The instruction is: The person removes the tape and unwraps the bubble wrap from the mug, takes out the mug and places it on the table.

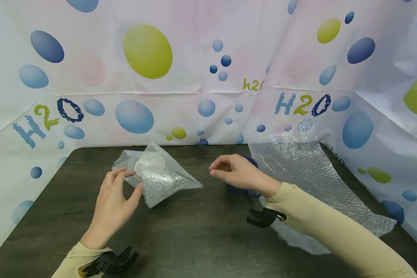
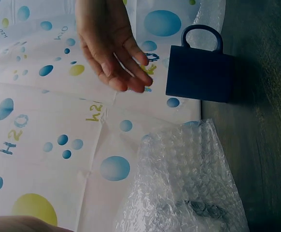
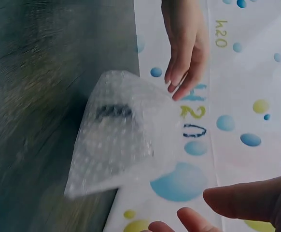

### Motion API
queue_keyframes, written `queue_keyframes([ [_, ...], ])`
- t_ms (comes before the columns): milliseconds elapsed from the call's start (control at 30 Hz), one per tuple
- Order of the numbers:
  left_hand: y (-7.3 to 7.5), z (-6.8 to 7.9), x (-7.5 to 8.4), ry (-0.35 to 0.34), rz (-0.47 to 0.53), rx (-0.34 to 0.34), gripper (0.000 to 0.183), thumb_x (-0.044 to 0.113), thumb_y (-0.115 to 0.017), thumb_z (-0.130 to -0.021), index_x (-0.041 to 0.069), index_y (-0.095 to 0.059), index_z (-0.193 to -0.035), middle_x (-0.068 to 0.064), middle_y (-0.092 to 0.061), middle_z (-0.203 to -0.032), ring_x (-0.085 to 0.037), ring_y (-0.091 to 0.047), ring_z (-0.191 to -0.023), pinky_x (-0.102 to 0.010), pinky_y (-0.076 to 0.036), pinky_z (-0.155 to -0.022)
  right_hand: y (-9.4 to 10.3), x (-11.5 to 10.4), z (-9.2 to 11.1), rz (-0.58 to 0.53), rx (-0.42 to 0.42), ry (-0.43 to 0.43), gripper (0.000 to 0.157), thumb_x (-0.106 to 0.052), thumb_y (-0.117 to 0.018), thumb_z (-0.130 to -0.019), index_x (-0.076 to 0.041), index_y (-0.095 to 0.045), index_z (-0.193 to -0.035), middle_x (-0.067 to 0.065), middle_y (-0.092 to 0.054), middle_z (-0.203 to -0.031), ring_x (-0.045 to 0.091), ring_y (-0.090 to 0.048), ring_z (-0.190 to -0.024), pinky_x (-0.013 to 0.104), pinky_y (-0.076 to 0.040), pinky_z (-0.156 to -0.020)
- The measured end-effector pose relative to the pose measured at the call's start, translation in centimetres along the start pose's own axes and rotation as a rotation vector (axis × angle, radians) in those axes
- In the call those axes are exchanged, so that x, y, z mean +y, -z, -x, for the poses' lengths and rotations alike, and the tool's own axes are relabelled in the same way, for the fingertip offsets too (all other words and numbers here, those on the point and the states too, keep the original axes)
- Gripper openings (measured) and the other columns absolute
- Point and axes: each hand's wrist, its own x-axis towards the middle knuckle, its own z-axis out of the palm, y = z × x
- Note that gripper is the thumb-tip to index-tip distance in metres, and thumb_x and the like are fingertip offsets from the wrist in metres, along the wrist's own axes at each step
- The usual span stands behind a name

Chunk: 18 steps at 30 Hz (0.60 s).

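A bundle of bubble wrap point(image 1: 166, 181) lies on the left half of the dark table, with something round and pale showing through. Beside its left edge hovers my left hand point(image 1: 112, 199), fingers loosely spread; in the right wrist view this hand looks close to the wrap point(image 3: 116, 140), holding nothing. My right hand point(image 1: 241, 173) is in the air in front of a dark blue mug point(image 1: 244, 190), fingers loosely bent and nothing between them. From the head, the hand hides most of the mug. The left wrist view shows the mug point(image 2: 198, 72) standing apart from that hand point(image 2: 109, 48).
A large loose sheet of bubble wrap point(image 1: 295, 170) spreads over the right side of the dark table point(image 1: 194, 239), its back end against the backdrop. A white cloth with coloured bubbles point(image 1: 180, 50) hangs behind and along the sides. The right forearm crosses above the sheet.
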Motion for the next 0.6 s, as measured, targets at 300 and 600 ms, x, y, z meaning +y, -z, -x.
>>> queue_keyframes([
  [300, -0.1, -0.2, 0.3, 0.048, 0.023, -0.065, 0.033, 0.017, -0.059, -0.094, -0.007, -0.061, -0.116, -0.028, -0.046, -0.130, -0.046, -0.045, -0.115, -0.058, -0.039, -0.085, -2.6, -1.7, -2.3, -0.090, 0.003, 0.002, 0.025, -0.021, -0.058, -0.096, -0.008, -0.063, -0.117, 0.007, -0.066, -0.110, 0.018, -0.063, -0.095, 0.031, -0.051, -0.079],
  [600, -0.5, 0.0, 0.4, 0.041, 0.009, -0.070, 0.032, 0.015, -0.063, -0.091, -0.007, -0.061, -0.115, -0.028, -0.046, -0.129, -0.047, -0.044, -0.116, -0.060, -0.038, -0.087, -4.4, -2.5, -4.3, -0.102, 0.022, 0.026, 0.030, -0.022, -0.061, -0.094, -0.005, -0.061, -0.118, 0.010, -0.066, -0.113, 0.021, -0.064, -0.102, 0.032, -0.051, -0.086],
])
